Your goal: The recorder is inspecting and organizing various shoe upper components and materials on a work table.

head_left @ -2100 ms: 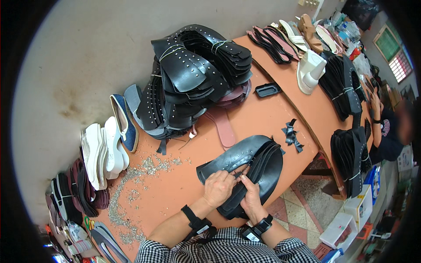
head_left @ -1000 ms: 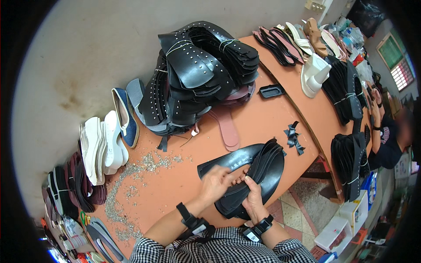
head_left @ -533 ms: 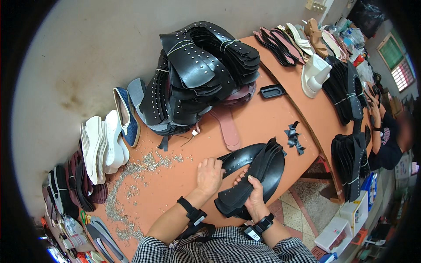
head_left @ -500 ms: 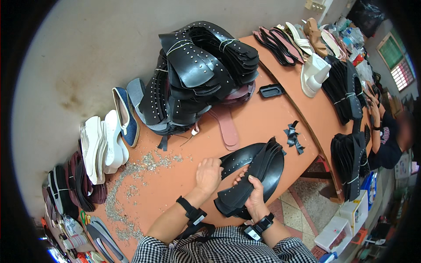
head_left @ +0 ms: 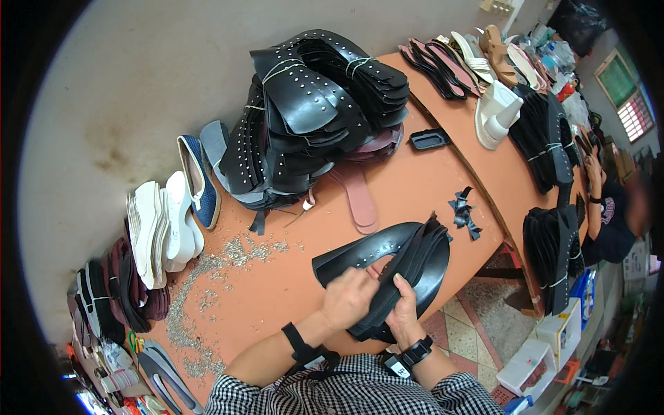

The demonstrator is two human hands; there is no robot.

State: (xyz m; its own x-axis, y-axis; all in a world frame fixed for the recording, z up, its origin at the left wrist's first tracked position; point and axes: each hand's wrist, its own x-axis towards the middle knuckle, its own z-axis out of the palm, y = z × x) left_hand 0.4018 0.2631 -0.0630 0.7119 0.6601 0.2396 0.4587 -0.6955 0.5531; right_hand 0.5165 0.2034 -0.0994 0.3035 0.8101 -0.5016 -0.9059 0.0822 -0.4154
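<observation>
My right hand (head_left: pixel 403 312) grips a bundle of curved black leather shoe uppers (head_left: pixel 430 250) above the table's near edge, its thumb across the stack. Fingertips show in the opening of the curve. My left hand (head_left: pixel 350 299) is curled closed against the stack's left side; what its fingers hold, if anything, is hidden. One upper's smooth end (head_left: pixel 332 263) spreads out leftward beyond that hand, with small studs along its inner edge. Farther back stands a large pile of studded black uppers (head_left: pixel 304 104), tied in bundles.
Loose metal studs (head_left: pixel 187 304) are scattered on the orange table (head_left: pixel 277 304). White shoe forms (head_left: pixel 181 225) and a blue shoe (head_left: pixel 200 187) line the left. A pink insole (head_left: pixel 360 207), black tray (head_left: pixel 429 140) and black scraps (head_left: pixel 463 213) lie ahead. Another person (head_left: pixel 615 214) works at right.
My left hand has moved right and nearer to me, against the stack. The outer upper's end now extends farther left. My right hand keeps its hold in nearly the same place.
</observation>
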